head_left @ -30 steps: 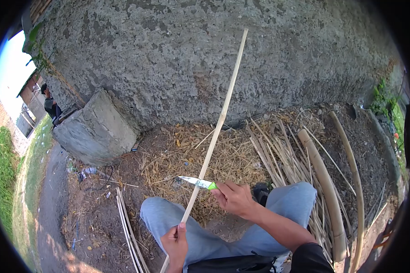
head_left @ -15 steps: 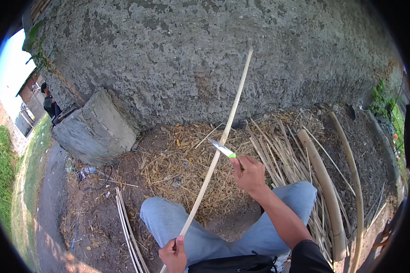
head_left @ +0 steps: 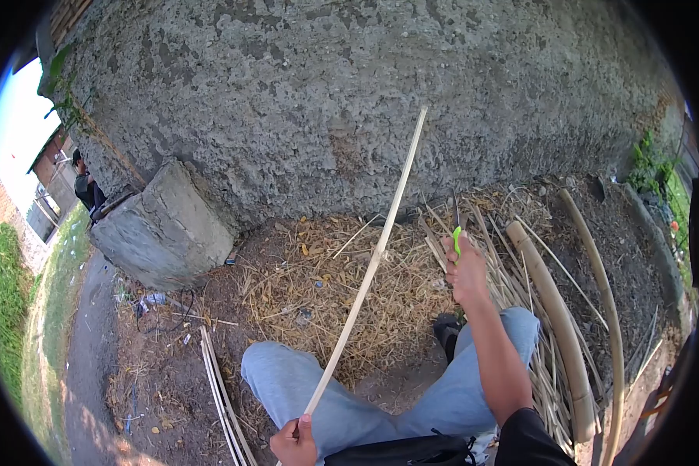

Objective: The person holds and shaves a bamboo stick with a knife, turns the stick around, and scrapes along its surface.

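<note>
My left hand [head_left: 294, 441] grips the lower end of a long pale bamboo strip [head_left: 365, 283], just beside my left knee. From there the strip slants up and to the right, its far end in front of the rough wall. In my right hand [head_left: 467, 268] is a knife [head_left: 457, 231] with a bright green handle, its blade pointing up and away from me. The knife is apart from the strip, to the right of it, above the edge of a pile of split bamboo strips [head_left: 485, 248].
Thick bamboo poles [head_left: 555, 322] lie to my right. Straw and shavings [head_left: 318, 283] cover the ground ahead, below a rough grey wall [head_left: 326, 101]. A concrete block [head_left: 171, 225] stands at left, with a person [head_left: 88, 185] sitting beyond it. More strips [head_left: 221, 396] lie by my left knee.
My right hand has moved the knife off the strip, to the right and forward, and its blade now points more upward. The strip's far end has dropped slightly; my left hand still holds it.
</note>
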